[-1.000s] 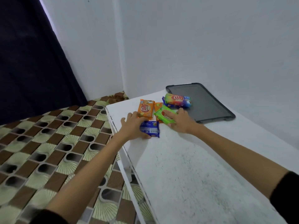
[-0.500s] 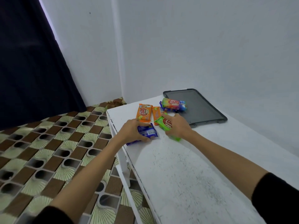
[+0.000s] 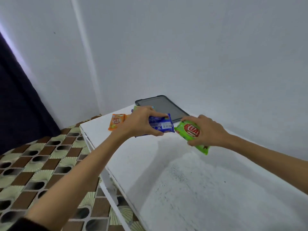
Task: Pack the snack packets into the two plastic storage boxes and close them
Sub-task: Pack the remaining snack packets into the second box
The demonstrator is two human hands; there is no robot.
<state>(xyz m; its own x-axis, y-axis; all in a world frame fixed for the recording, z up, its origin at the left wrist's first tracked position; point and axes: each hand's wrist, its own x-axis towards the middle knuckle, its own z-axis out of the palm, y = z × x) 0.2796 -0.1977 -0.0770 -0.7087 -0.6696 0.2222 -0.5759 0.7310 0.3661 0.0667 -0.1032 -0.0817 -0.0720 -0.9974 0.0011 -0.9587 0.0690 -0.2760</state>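
I now have both picks lifted off the white table's far end — left hand pinching the blue snack packet, right hand curled round the green snack packet; boxes unseen.

Soft, even daylight; slight wide-angle distortion.

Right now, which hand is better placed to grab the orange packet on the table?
Probably the left hand: it is just beside the orange packet, the right hand farther off. But both are full: left grips the blue packet, right the green packet.
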